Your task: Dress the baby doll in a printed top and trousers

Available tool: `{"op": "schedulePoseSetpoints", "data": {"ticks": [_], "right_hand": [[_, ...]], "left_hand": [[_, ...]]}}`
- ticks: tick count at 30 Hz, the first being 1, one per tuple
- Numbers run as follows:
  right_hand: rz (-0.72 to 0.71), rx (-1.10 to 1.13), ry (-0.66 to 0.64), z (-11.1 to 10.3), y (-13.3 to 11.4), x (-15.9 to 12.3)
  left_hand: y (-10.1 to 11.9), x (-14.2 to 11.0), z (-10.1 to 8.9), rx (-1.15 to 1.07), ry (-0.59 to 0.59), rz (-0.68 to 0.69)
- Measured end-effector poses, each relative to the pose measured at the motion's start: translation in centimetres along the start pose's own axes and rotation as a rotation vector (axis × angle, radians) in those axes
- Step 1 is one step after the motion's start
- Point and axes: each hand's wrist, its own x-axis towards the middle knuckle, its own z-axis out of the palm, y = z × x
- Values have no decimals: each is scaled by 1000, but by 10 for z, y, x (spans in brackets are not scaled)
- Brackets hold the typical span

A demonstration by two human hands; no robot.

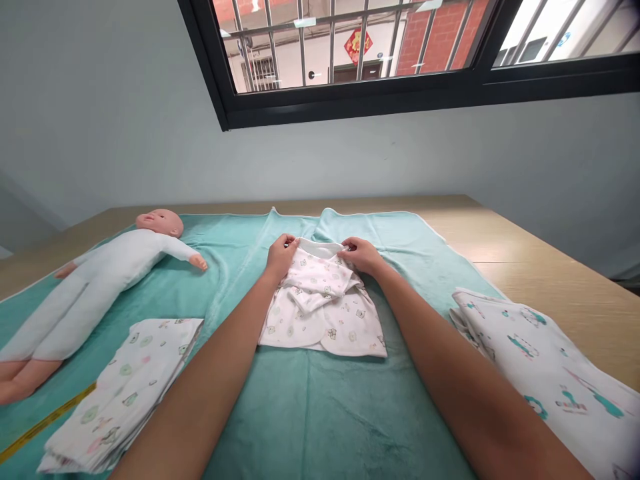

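A small white baby top (325,310) with a pale printed pattern lies flat on a teal blanket (310,407), its sleeves folded inward. My left hand (281,257) pinches the left side of its collar, fingers closed on the cloth. At the collar's right side my right hand (361,255) grips the fabric in the same way. Both forearms reach forward over the blanket.
A baby doll (100,273) in a white suit lies on the blanket at the left. A folded patterned cloth (127,387) sits at the near left, another folded printed cloth (545,373) at the right. The wooden table (525,253) meets a wall under a barred window (350,47).
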Motion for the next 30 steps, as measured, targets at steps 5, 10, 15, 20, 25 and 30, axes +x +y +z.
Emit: {"op": "schedulePoseSetpoints", "data": {"ticks": [5, 10, 15, 20, 25, 30], "right_hand": [[-41, 61, 28, -8, -18, -6], [-79, 106, -44, -17, -33, -25], [-134, 191, -74, -23, -36, -61], [-258, 201, -54, -26, -45, -102], [-400, 49, -82, -33, -51, -139], [-618, -120, -190, -38, -41, -167]], "left_hand": [[15, -5, -3, 8, -32, 48], [28, -22, -14, 58, -24, 141], [21, -55, -38, 101, -39, 254], [23, -95, -68, 162, -139, 386], [27, -130, -91, 270, -235, 463], [21, -151, -101, 356, -355, 556]]}}
